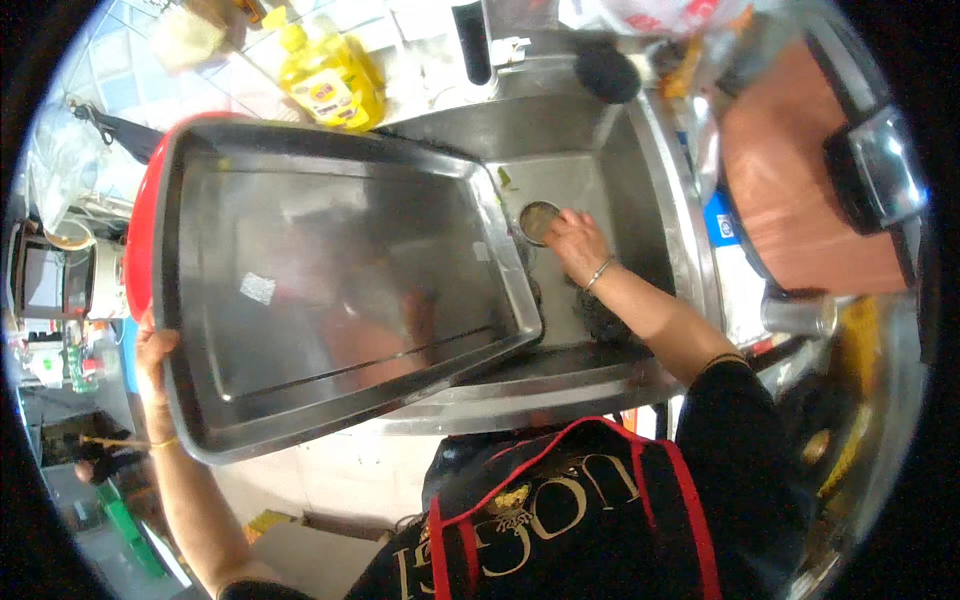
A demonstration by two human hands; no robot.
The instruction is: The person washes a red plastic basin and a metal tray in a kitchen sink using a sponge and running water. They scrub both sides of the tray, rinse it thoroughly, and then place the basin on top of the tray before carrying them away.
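My left hand (155, 352) grips the left rim of a large rectangular stainless steel tray (322, 277), which is tilted over the left part of a steel sink (547, 390). A small whitish patch sticks to the tray's inner face. Down in the basin, the fingers of my right hand (577, 246) are at a round drain strainer (538, 223) on the sink floor; whether they grip it is hard to tell. Green scraps (504, 178) lie just beyond it. Something dark, partly hidden by my right forearm, is on the basin floor.
A yellow dish soap bottle (330, 82) stands behind the tray. A red basin (140, 240) shows at the tray's left. The faucet (474, 52) rises behind the sink, with a dark round pad (607, 73) near the back right corner. A brown appliance (810, 180) is at right.
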